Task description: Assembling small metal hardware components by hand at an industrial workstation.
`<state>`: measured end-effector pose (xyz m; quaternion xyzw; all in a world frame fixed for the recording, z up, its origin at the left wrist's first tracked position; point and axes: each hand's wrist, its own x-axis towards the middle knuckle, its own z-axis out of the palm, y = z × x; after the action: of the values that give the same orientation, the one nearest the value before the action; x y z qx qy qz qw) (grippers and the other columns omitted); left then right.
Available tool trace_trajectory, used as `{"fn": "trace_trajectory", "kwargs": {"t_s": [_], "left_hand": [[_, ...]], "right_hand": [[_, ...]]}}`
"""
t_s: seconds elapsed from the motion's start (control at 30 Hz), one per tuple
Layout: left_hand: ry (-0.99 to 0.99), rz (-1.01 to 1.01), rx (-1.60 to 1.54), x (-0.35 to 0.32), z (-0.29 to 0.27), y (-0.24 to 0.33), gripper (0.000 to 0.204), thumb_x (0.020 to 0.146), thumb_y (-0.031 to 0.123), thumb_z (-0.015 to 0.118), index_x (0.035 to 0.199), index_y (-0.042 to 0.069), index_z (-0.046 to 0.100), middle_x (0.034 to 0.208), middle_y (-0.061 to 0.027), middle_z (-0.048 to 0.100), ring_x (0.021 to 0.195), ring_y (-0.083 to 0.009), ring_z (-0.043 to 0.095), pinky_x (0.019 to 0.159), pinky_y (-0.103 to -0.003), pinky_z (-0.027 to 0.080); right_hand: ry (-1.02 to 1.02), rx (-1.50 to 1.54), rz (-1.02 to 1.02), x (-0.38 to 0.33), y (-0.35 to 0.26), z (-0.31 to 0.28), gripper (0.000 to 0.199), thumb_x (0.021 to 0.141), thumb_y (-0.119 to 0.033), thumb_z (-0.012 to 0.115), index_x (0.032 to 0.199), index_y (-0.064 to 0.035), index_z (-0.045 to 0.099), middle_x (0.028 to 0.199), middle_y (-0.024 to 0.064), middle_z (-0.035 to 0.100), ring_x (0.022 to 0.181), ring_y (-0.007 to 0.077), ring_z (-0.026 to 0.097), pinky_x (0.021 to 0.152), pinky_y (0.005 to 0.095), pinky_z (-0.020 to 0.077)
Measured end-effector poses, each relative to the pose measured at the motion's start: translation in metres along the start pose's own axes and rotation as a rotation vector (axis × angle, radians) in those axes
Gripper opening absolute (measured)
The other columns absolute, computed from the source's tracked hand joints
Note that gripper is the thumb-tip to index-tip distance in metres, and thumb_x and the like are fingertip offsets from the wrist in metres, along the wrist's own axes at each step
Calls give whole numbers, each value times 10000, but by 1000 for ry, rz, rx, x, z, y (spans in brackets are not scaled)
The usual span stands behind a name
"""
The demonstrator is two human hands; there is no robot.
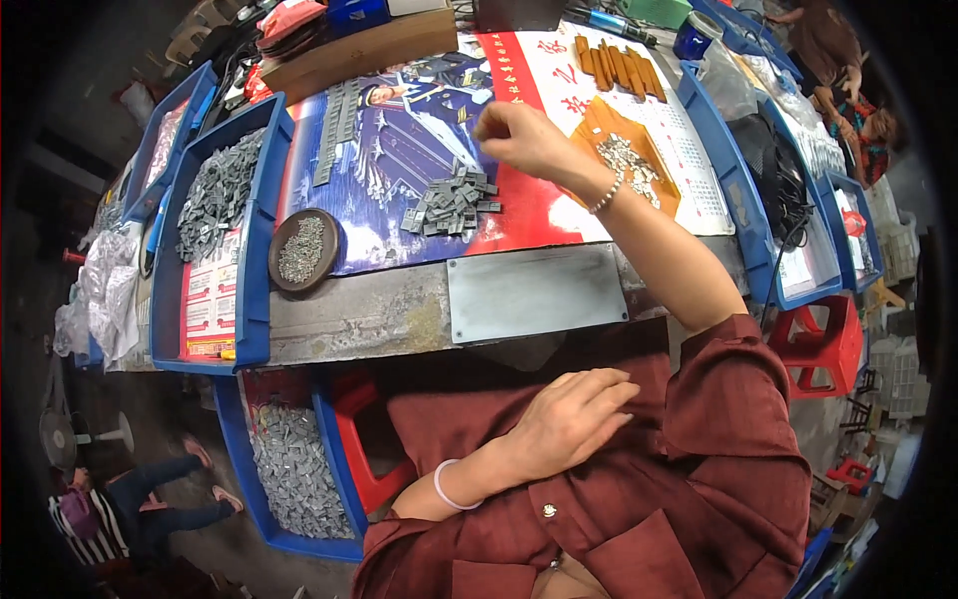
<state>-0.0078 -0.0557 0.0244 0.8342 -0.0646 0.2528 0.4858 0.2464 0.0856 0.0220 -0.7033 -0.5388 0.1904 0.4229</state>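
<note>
My right hand [519,140] is raised over the poster-covered table [529,215], its fingers curled together; whatever they may hold is hidden. Just below and left of it lies a heap of small grey rectangular pieces [454,203]. Under my right wrist sits an orange tray [587,120] of tiny shiny metal parts [627,163]. Further left, more grey pieces stand in a long neat row [336,135]. My left hand [574,419] rests over my lap, palm down, with its fingers stretched out and nothing visible in it.
At the table's near edge are a round brown dish [331,268] of tiny metal parts and a flat metal plate [534,295]. Blue bins [261,260] flank both sides; another blue bin [351,489] holds grey pieces. Brown strips [621,72] lie far right. Red stools [838,344] stand nearby.
</note>
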Motion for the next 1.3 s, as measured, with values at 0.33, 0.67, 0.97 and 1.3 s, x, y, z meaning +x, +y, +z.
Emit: {"fn": "trace_trajectory", "kwargs": {"t_s": [0.33, 0.67, 0.97, 1.3], "left_hand": [[-16, -171, 35, -5, -5, -21, 281, 795, 16, 637, 1072, 10, 590, 1044, -167, 609, 934, -336, 607, 797, -394, 499], [94, -305, 46, -1, -17, -26, 205, 845, -15, 561, 1047, -39, 592, 907, -137, 633, 808, -215, 631, 721, -309, 509], [707, -530, -337, 17, -33, -18, 330, 971, 64, 406, 1282, -44, 437, 1158, -137, 571, 924, -195, 595, 802, -308, 499], [718, -653, -270, 36, -33, -16, 323, 973, 101, 476, 1248, -64, 514, 1173, -135, 583, 1051, -190, 558, 888, -290, 461]], "right_hand": [[-144, -585, -130, -39, -4, 18, 215, 725, -58, 592, 932, -26, 546, 893, 162, 619, 876, 357, 615, 736, 462, 487], [43, -576, -343, -59, -19, 8, 329, 717, -57, 612, 1020, -29, 488, 822, 151, 586, 773, 346, 581, 697, 446, 435], [41, 7, -403, -137, -77, -22, 343, 738, -39, 607, 1050, -49, 465, 910, 121, 547, 856, 322, 546, 725, 413, 407], [101, 25, -336, -168, -64, 6, 395, 739, -51, 644, 1107, -39, 499, 982, 109, 554, 921, 294, 557, 815, 376, 433]]}}
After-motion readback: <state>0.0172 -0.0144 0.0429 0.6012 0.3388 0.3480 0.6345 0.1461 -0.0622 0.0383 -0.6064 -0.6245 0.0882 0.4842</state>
